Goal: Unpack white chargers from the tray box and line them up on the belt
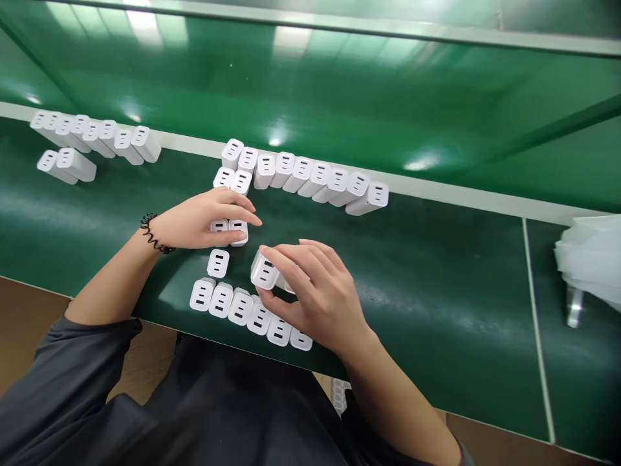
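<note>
Small white charger blocks with three port slots lie on a glossy green table [436, 278]. My left hand [204, 220], a black coil band on its wrist, is curled over two blocks [229, 226] side by side. My right hand [315, 291] pinches one tilted block [264, 272] between thumb and fingers. A single block [218, 263] stands between the hands. A row of several blocks [247, 314] lines the near edge under my right hand. A longer row [310, 175] runs along the white strip behind.
Another group of several blocks [92, 136] lies at the far left. A pale strip [460, 194] divides the near table from the green belt [339, 90] behind. A heap of white plastic bags [589, 259] sits at the right edge over a metal part [575, 307].
</note>
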{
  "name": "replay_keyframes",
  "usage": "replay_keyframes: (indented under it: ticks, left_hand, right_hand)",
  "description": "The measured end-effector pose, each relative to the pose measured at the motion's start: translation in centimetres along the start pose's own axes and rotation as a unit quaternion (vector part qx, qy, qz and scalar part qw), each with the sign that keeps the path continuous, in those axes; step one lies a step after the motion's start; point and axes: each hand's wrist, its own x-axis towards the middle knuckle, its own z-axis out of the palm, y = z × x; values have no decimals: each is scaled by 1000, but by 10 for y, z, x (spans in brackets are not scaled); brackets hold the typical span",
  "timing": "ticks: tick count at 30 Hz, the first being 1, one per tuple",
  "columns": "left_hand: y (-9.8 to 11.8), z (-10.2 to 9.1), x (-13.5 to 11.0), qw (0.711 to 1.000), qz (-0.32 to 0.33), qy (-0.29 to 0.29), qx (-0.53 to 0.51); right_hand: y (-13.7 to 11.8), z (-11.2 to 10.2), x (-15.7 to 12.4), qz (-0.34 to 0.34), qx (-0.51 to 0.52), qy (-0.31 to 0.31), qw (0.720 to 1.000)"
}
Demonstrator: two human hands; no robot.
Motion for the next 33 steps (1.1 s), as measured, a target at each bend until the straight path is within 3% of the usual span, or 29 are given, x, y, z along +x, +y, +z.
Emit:
replay_keyframes:
  ticks: [4, 8, 33]
  left_hand:
    - [22, 3, 4, 996, 64, 37, -44]
    - [32, 9, 5, 994, 73, 14, -82]
    - [34, 15, 5, 993, 77, 13, -86]
  right_hand:
    - [-1, -6, 0, -2, -18, 47, 999]
    - [-1, -7, 0, 10, -31, 48, 998]
    - [0, -4, -1, 7, -64, 75, 995]
